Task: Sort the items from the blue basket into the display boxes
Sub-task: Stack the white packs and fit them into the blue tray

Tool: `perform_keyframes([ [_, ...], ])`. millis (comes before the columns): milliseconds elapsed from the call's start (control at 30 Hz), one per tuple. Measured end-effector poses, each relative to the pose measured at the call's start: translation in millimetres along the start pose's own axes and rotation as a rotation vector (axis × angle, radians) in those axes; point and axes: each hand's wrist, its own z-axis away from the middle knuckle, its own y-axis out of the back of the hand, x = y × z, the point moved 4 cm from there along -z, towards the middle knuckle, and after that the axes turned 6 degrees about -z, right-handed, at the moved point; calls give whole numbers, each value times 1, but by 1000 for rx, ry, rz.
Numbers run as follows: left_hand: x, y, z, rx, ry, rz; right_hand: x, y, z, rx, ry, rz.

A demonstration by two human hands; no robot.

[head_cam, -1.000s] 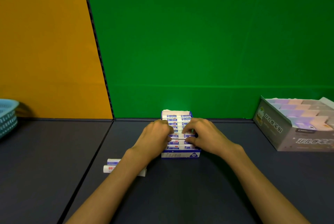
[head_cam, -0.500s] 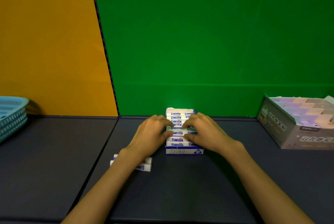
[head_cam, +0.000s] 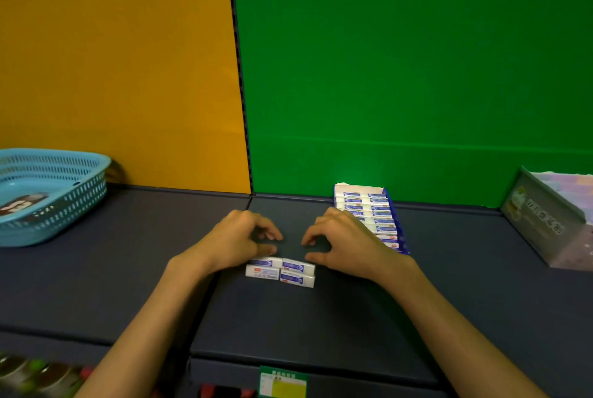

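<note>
Several small white-and-blue erasers [head_cam: 290,273] lie side by side on the dark shelf, in the middle. My left hand [head_cam: 236,242] and my right hand [head_cam: 348,243] hover just behind them with fingers curved and fingertips facing each other, holding nothing. My left thumb is close to the back left eraser; I cannot tell if it touches. The blue display box [head_cam: 390,205] filled with rows of the same erasers stands behind my right hand. The blue basket [head_cam: 73,202] sits at the far left with a dark packet [head_cam: 22,205] in it.
A grey display box [head_cam: 542,221] with pastel items stands at the right edge. Orange and green panels close off the back. A green and yellow price label [head_cam: 282,385] hangs on the shelf's front edge, with goods on a lower shelf at bottom left.
Both hands have left the blue display box and moved left and nearer, over the loose erasers. The view has turned left, bringing the basket further into sight.
</note>
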Motion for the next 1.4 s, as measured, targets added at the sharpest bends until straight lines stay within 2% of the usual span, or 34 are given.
perform_keyframes([
  [167, -10, -1, 11, -69, -25, 164, -12, -6, 0, -13, -23, -92],
  [300, -12, -4, 11, -112, -75, 167, -19, -8, -2, -49, -52, -113],
  [400, -13, -7, 8, -74, -89, 171, -19, -9, -5, -50, -84, -119],
  [600, -20, -10, 3, 55, -141, 51, -18, -11, -7, -40, -113, -59],
  [833, -28, -12, 4, 35, -176, -25, -17, -16, -10, -52, -145, -10],
  [1000, -33, -13, 1, 55, -105, -9, -16, -22, -17, -21, -119, 44],
  [1400, -38, -11, -1, 13, -158, -124, -13, -30, -24, -23, -203, -118],
])
